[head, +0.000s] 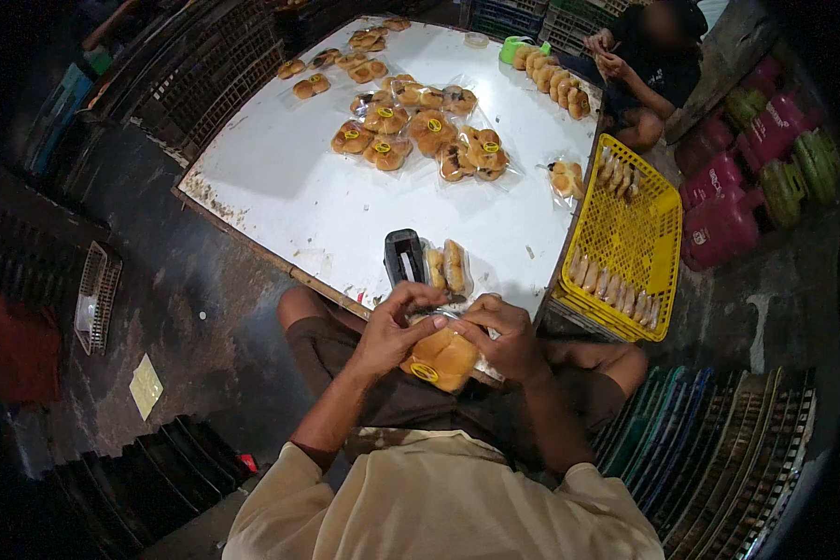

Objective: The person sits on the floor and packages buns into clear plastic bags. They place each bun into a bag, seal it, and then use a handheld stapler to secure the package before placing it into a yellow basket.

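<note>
A bagged bread bun [444, 355] with a yellow round sticker hangs in front of my lap at the near edge of the table. My left hand [404, 323] pinches the top of its clear plastic bag between thumb and finger. On the other side, my right hand [502, 334] grips the same bag's upper edge. Just beyond my hands, a black tape dispenser [404, 257] stands on the white tabletop [308, 203]. Beside it, two bagged buns [446, 267] rest on their edges, close together.
Several bagged buns [430, 131] lie mid-table, with more buns [367, 70] farther back. A row of buns [551, 82] lines the far right, near a green tape dispenser [521, 49] and a seated person [644, 70]. A yellow crate [619, 231] holds bagged bread. Stacked crates [714, 448] stand behind right.
</note>
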`<state>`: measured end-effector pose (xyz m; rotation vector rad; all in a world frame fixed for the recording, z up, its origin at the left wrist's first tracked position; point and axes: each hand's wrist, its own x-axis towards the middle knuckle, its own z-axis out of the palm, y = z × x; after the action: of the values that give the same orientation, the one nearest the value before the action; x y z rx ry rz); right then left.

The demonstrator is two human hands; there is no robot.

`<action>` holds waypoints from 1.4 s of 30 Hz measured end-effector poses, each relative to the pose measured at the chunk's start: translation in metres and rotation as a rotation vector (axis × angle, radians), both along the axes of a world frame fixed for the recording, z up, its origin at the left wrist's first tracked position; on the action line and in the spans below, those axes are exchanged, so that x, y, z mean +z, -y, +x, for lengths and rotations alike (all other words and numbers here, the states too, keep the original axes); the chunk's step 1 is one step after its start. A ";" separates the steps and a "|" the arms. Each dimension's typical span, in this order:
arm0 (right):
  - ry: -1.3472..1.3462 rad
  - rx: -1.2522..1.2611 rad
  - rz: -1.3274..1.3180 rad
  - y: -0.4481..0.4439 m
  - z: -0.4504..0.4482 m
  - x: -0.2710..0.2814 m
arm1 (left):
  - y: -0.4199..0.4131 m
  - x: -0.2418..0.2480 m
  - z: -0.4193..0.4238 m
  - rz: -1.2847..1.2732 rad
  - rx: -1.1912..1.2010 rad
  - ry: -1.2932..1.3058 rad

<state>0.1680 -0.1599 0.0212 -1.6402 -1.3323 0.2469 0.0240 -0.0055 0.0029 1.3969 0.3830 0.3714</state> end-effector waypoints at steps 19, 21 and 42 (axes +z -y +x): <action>-1.059 -0.176 0.145 -0.014 -0.096 -0.091 | 0.035 -0.039 -0.028 -0.220 0.391 -0.086; -0.976 -0.247 0.006 -0.031 -0.075 -0.106 | 0.028 -0.038 -0.034 -0.900 0.246 -0.043; -0.575 0.199 -0.316 -0.014 -0.002 -0.011 | -0.010 -0.015 -0.020 -0.087 -0.137 -0.241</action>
<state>0.1656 -0.1455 0.0098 -1.5206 -1.0385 1.0116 0.0041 0.0041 -0.0120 1.3782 0.4914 0.0723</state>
